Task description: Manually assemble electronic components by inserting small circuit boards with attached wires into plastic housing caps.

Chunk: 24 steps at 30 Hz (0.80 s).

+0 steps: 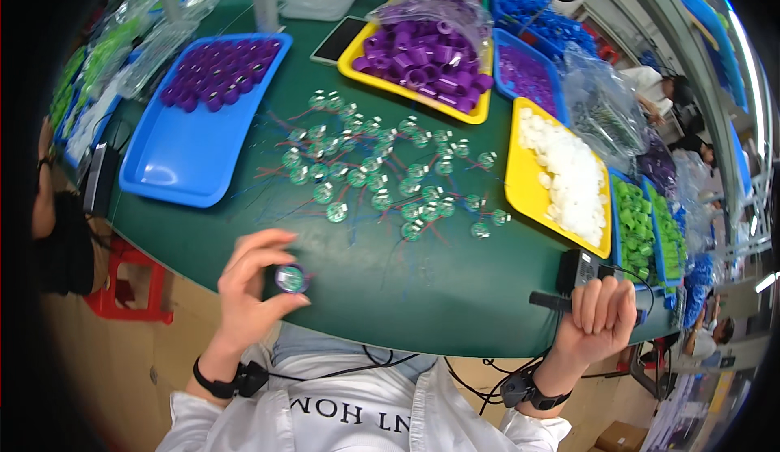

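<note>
far left: a red stool (122, 285) sits on the floor by the table edge
blue tray (191, 155): on the green table (390, 289), purple caps (218, 74) piled at its far end, near half bare
left hand (252, 285): raised over the table's near edge, fingers curled, pinching a small round purple part with a green board (291, 278) between thumb and fingertips
middle: loads of little round green boards (382, 167) with thin wires scattered across the table
yellow tray (422, 58): stuffed with purple rings
second yellow tray (561, 176): white caps, over to the right
right hand (597, 314): fist wrapped tight round a black handled tool (561, 301) at the table's near right edge
</note>
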Each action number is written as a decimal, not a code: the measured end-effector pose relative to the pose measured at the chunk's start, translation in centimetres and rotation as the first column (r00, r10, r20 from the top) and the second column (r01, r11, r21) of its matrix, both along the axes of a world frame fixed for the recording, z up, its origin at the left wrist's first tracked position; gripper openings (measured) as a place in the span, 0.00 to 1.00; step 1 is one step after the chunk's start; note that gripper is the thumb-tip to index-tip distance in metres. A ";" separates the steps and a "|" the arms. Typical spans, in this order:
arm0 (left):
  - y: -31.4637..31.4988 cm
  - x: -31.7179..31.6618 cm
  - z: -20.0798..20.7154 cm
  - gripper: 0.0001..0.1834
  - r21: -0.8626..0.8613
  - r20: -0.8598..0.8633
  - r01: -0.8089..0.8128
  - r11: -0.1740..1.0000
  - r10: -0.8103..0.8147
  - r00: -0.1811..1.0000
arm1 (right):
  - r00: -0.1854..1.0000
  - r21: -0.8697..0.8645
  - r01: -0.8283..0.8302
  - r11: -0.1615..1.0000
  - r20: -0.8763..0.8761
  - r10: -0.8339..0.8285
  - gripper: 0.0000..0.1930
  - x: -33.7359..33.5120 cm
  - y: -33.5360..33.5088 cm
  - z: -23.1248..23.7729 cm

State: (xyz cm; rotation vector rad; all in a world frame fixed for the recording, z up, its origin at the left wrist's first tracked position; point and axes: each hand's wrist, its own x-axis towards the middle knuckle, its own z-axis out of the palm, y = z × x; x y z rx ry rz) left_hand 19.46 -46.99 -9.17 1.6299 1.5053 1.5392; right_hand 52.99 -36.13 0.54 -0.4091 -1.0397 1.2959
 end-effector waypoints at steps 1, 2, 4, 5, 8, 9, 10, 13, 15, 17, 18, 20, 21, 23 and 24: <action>-0.4 -0.7 -0.5 0.22 0.015 0.003 0.019 1.000 -0.019 1.000 | 0.999 -0.010 0.049 0.999 0.022 -0.049 0.17 0.2 0.7 0.1; -0.9 -1.2 -1.0 0.22 -0.031 -0.121 -0.106 0.994 0.102 0.987 | 0.994 -0.022 0.098 0.995 0.044 -0.097 0.17 0.4 1.4 0.3; -1.8 -1.7 -1.6 0.23 -0.071 -0.376 -0.376 0.924 0.325 0.868 | 0.977 -0.029 0.159 0.987 0.151 -0.153 0.18 0.7 3.2 0.4; -2.0 -1.7 -1.7 0.21 -0.107 -0.297 -0.438 0.893 0.392 0.871 | 0.969 -0.031 0.163 0.986 0.194 -0.154 0.19 0.6 4.2 0.3; -1.2 -2.5 -2.7 0.19 -0.038 -0.410 -0.525 0.850 0.466 0.784 | 0.914 -0.071 0.268 0.961 0.333 -0.230 0.19 0.3 6.8 -0.1; -1.4 -3.2 -2.7 0.22 -0.030 -0.489 -0.543 0.839 0.461 0.740 | 0.882 -0.098 0.272 0.957 0.423 -0.207 0.19 -0.4 7.8 -0.2; -1.2 -3.4 -2.6 0.22 -0.024 -0.490 -0.545 0.838 0.465 0.738 | 0.838 -0.123 0.284 0.951 0.514 -0.184 0.18 -1.1 8.8 -0.5; -1.0 -3.6 -2.3 0.31 0.086 -0.670 -0.624 0.777 0.508 0.541 | 0.494 0.040 0.303 0.952 0.848 -0.192 0.14 -2.5 12.5 -2.7; -1.4 -2.9 -0.8 0.31 0.074 -0.651 -0.614 0.786 0.505 0.567 | 0.277 0.210 0.220 0.953 0.923 -0.268 0.11 -3.1 14.8 -4.6; -1.4 -2.3 2.6 0.27 0.110 -0.619 -0.575 0.810 0.508 0.598 | 0.022 0.333 0.073 0.940 0.942 -0.335 0.10 -4.3 16.1 -5.1; -0.3 -2.2 4.2 0.27 0.109 -0.612 -0.575 0.811 0.511 0.603 | 0.015 0.339 0.071 0.938 0.940 -0.340 0.10 -4.2 16.9 -5.4; 1.8 -2.1 8.3 0.20 0.175 -0.629 -0.317 0.932 0.353 0.692 | -0.287 0.452 -0.092 0.887 0.841 -0.459 0.11 -4.3 18.6 -6.4; 3.1 -1.8 10.4 0.17 0.178 -0.638 -0.270 0.946 0.320 0.701 | -0.351 0.417 -0.112 0.902 0.833 -0.428 0.11 -5.0 19.2 -6.7; 6.9 -1.7 13.0 0.13 0.181 -0.621 -0.141 0.973 0.225 0.751 | -0.414 0.396 -0.153 0.905 0.806 -0.423 0.11 -5.6 20.1 -7.2; 9.2 -1.8 13.2 0.12 0.178 -0.598 -0.066 0.982 0.161 0.785 | -0.486 0.364 -0.182 0.913 0.774 -0.405 0.11 -6.0 20.4 -7.6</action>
